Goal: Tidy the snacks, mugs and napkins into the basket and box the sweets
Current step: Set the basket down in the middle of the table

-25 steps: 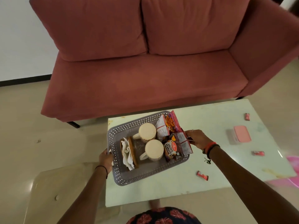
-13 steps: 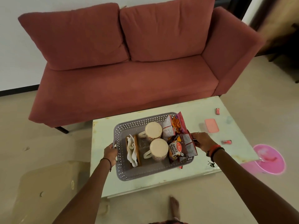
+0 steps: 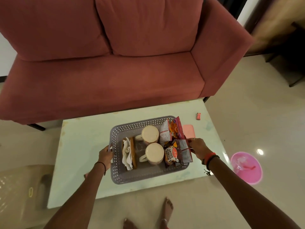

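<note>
Both hands, left hand [image 3: 105, 153] and right hand [image 3: 197, 148], grip the ends of one basket [image 3: 140, 175] holding two mugs [image 3: 150, 134], two snack packets [image 3: 172, 156] and one napkin stack [image 3: 127, 152].

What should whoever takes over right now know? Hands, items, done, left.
Left hand: gripping the left rim of the grey perforated plastic basket.
Right hand: at the basket's right rim; grip hidden by packets.
In basket: two cream mugs, white napkins in a wooden holder, salted-peanuts packet and other snack packets.
Done: basket is loaded.
Left: box the sweets. A red wrapped sweet lies on the pale table; the pink-lidded box sits behind the basket, lid on.
</note>
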### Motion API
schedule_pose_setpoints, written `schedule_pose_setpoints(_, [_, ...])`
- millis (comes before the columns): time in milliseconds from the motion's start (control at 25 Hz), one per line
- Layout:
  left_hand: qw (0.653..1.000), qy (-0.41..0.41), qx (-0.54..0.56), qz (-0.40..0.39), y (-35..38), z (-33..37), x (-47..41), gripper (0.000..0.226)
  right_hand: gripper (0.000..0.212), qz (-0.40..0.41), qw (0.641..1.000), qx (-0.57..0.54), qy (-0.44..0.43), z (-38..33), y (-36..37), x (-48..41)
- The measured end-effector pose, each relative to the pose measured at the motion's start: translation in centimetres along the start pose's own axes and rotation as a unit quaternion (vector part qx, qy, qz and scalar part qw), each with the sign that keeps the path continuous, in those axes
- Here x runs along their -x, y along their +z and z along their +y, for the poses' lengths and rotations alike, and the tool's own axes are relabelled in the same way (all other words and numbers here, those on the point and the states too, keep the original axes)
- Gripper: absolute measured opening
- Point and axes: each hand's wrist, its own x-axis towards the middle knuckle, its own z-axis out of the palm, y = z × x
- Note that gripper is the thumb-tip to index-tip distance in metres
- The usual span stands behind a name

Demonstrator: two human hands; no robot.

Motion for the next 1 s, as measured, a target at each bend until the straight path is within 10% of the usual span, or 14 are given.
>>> schedule_pose_setpoints(1000, [0.997, 0.018, -0.004, 0.071, 7.0, -3.6, -18.5, 0.039, 0.031, -0.007, 0.993, 0.116, -0.007, 3.8, 4.3, -21.1])
